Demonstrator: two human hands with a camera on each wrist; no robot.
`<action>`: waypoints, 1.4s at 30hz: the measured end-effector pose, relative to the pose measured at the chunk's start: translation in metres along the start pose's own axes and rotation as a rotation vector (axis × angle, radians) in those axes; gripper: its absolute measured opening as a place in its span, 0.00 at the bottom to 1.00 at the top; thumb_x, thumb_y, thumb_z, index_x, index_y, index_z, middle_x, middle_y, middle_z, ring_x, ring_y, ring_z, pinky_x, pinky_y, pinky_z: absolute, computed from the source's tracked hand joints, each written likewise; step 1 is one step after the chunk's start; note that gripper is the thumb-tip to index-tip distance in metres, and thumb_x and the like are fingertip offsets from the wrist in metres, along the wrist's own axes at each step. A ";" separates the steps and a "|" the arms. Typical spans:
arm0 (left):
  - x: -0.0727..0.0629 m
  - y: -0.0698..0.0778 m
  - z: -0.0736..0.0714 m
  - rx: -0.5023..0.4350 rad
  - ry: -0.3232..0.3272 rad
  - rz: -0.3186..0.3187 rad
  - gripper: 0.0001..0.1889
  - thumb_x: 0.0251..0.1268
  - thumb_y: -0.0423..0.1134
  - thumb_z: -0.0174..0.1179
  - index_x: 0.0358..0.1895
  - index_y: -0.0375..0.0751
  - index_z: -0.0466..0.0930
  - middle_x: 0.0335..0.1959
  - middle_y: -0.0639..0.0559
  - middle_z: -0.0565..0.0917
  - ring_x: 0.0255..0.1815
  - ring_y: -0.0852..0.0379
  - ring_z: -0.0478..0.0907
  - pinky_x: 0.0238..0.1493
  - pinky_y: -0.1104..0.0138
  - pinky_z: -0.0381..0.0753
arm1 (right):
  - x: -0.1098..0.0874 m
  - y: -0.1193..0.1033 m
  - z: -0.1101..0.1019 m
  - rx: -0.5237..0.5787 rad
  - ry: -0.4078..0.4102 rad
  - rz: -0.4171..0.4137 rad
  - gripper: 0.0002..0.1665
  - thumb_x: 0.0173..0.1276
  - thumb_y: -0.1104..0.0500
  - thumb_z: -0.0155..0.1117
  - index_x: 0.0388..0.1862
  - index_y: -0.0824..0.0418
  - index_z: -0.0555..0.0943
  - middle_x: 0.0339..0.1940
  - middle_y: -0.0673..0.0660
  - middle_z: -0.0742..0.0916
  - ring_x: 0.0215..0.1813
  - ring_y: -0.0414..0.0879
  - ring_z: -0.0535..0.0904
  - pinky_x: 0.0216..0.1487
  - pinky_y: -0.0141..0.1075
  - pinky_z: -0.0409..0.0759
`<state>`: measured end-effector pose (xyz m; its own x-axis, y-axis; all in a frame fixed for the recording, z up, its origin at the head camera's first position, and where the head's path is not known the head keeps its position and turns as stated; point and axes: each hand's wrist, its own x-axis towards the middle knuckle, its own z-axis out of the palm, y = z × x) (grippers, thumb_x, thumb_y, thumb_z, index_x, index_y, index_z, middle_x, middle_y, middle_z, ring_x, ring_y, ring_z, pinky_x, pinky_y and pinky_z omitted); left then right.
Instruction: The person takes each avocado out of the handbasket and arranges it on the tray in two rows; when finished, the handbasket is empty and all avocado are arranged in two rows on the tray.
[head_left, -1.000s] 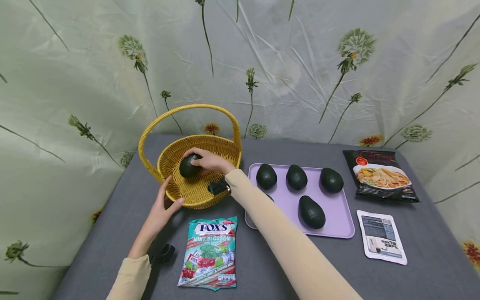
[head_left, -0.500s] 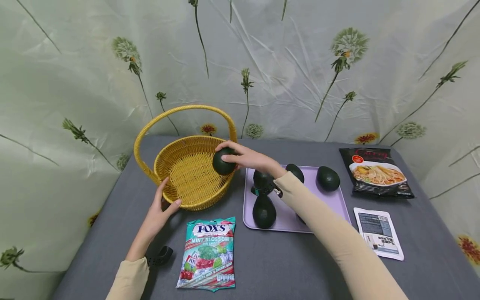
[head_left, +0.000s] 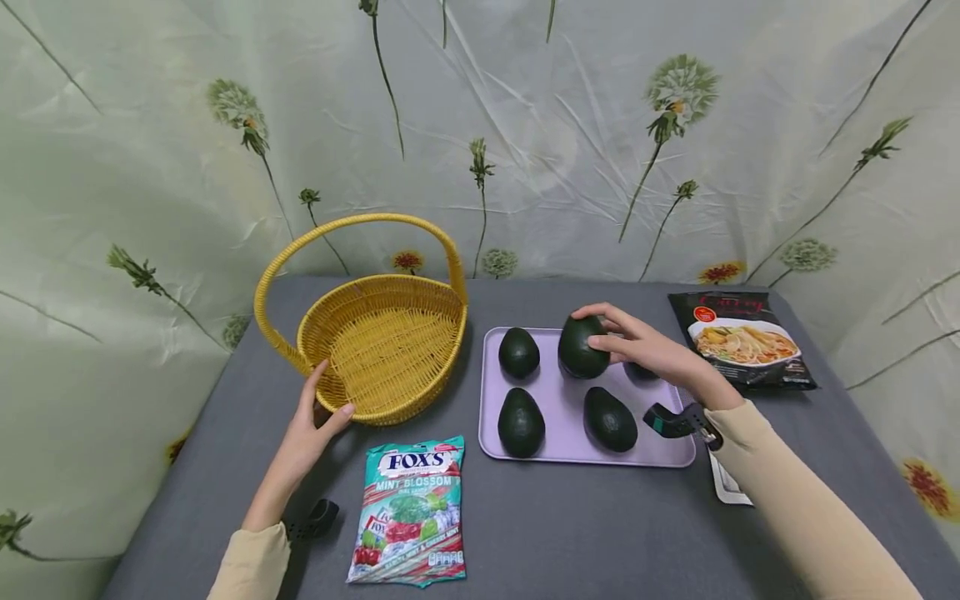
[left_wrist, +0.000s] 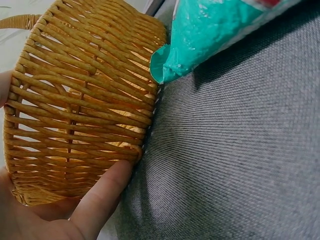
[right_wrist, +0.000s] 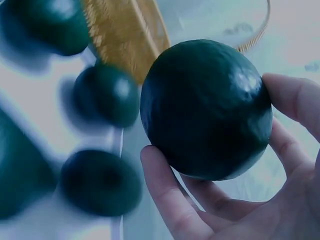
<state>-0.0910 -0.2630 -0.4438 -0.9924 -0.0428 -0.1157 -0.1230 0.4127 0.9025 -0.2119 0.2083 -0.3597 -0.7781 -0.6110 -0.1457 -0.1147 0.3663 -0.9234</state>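
My right hand [head_left: 647, 346] grips a dark green avocado [head_left: 579, 348] above the lilac tray [head_left: 557, 437]. The right wrist view shows thumb and fingers spread around this avocado [right_wrist: 207, 107], away from the others. On the tray lie several more avocados, among them a front left avocado [head_left: 521, 422] and a front right avocado [head_left: 610, 419]; one is partly behind my right hand. My left hand [head_left: 300, 433] holds the near left side of a yellow wicker basket [head_left: 386, 354]. In the left wrist view one finger [left_wrist: 102, 195] lies along the basket's outer wall, low near the cloth.
A teal candy bag [head_left: 411, 512] lies in front of the basket. Right of the tray are a black noodle packet [head_left: 742, 342] and a white-edged packet [head_left: 727, 487], mostly covered by my right arm. The basket's tall handle [head_left: 360, 218] arches over it. A flowered curtain [head_left: 555, 167] hangs behind the table.
My right hand has lifted the avocado out of the basket and carried it right, over the tray. The left hand stays on the basket. The head view has shifted slightly.
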 end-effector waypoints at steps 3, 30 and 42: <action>-0.001 0.001 -0.002 0.005 -0.001 -0.004 0.44 0.71 0.43 0.56 0.77 0.60 0.32 0.76 0.39 0.34 0.70 0.27 0.46 0.58 0.33 0.54 | -0.027 0.016 -0.013 0.000 0.034 0.045 0.26 0.76 0.53 0.51 0.70 0.51 0.63 0.68 0.64 0.67 0.68 0.62 0.59 0.54 0.52 0.70; -0.004 0.002 -0.001 0.009 0.008 -0.002 0.44 0.71 0.44 0.56 0.77 0.58 0.31 0.76 0.40 0.36 0.69 0.28 0.49 0.58 0.34 0.53 | -0.097 0.077 -0.007 -0.053 0.027 0.114 0.27 0.74 0.59 0.54 0.69 0.66 0.63 0.70 0.74 0.60 0.65 0.75 0.57 0.42 0.44 0.79; 0.000 0.000 0.001 -0.007 0.004 0.008 0.44 0.71 0.42 0.56 0.78 0.56 0.32 0.76 0.39 0.38 0.68 0.29 0.51 0.58 0.34 0.54 | -0.105 0.068 -0.011 -0.175 0.151 0.051 0.26 0.73 0.60 0.56 0.67 0.66 0.67 0.61 0.72 0.73 0.59 0.67 0.72 0.44 0.37 0.78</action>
<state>-0.0907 -0.2623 -0.4443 -0.9933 -0.0436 -0.1067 -0.1152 0.4069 0.9062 -0.1452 0.3053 -0.4032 -0.8676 -0.4815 -0.1240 -0.1677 0.5181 -0.8387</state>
